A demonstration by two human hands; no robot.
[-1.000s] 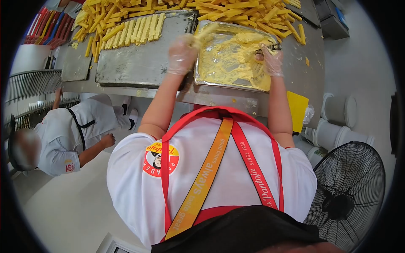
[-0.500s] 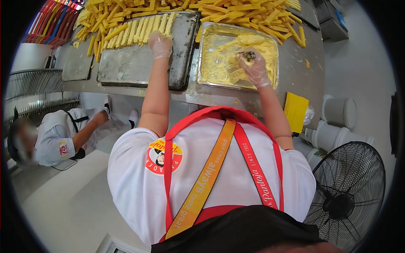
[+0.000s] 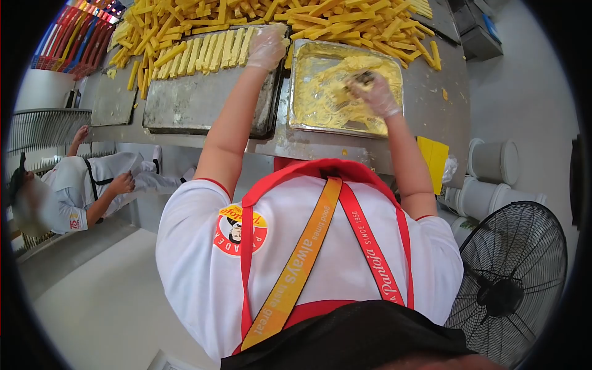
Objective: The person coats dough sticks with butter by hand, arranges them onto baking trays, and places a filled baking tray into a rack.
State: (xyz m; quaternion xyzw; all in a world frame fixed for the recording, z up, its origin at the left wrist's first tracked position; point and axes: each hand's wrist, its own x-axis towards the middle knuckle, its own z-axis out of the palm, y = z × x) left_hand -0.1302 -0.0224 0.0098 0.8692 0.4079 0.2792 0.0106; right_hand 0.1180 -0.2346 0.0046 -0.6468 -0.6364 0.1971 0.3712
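Observation:
My left hand (image 3: 267, 49), in a clear plastic glove, is over the far right corner of a worn metal baking tray (image 3: 185, 106), just right of a row of cream-coated sticks (image 3: 213, 52). Its fingers look curled; what they hold, if anything, is hidden. My gloved right hand (image 3: 379, 97) is closed around a dark-handled tool (image 3: 364, 78), slightly blurred, over a shallow metal pan (image 3: 345, 128). Pale yellow creamy spread (image 3: 320, 92) smears the pan's bottom, thicker toward the far right. The tool's working end cannot be made out.
Plain yellow sticks (image 3: 345, 18) are heaped along the back of the metal table (image 3: 435, 92). A yellow cloth or sheet (image 3: 433, 161) hangs at the near right edge. White tubs (image 3: 493, 161) and a black fan (image 3: 502, 296) stand right. Another person (image 3: 92, 185) is at left.
My left hand has moved right and away from me, off the row's end to the tray's corner. My right hand has shifted slightly within the pan. The other person has moved an arm.

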